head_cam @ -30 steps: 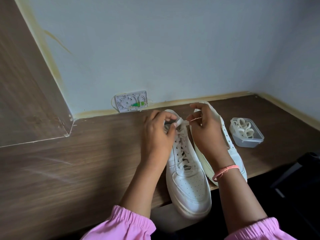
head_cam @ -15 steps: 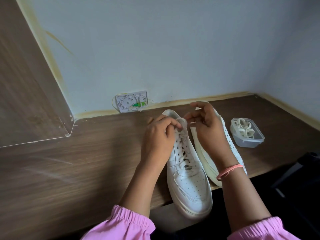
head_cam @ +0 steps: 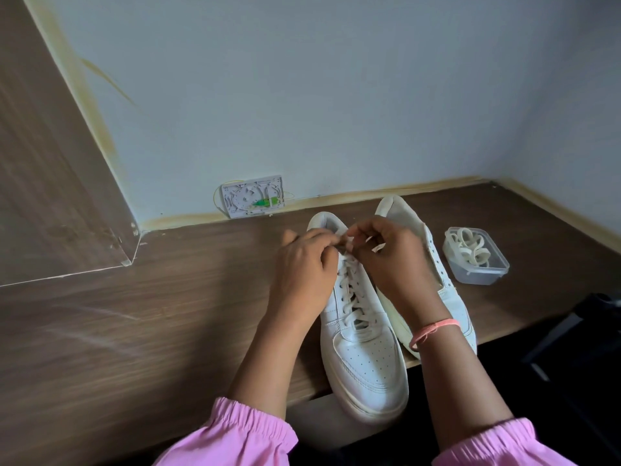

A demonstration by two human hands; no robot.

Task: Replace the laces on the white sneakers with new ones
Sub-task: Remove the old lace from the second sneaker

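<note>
- Right now your left hand (head_cam: 304,264) and right hand (head_cam: 391,260) meet at frame centre, both pinching the lace (head_cam: 351,290) at the top eyelets of the upright sneaker (head_cam: 363,334).
- Likely risk: tug unevenly and the lace could jam in an eyelet, or the sneaker, its toe overhanging the surface (head_cam: 134,314) edge, could slide off.
- Your right forearm crosses the second sneaker (head_cam: 433,260), which lies tilted on its side; a wide elbow swing might knock it.
- Right of centre, a clear tub (head_cam: 477,260) holds coiled laces.
- Pale walls meet the wood-grain surface; a small wall box (head_cam: 252,201) sits at its back edge.
</note>
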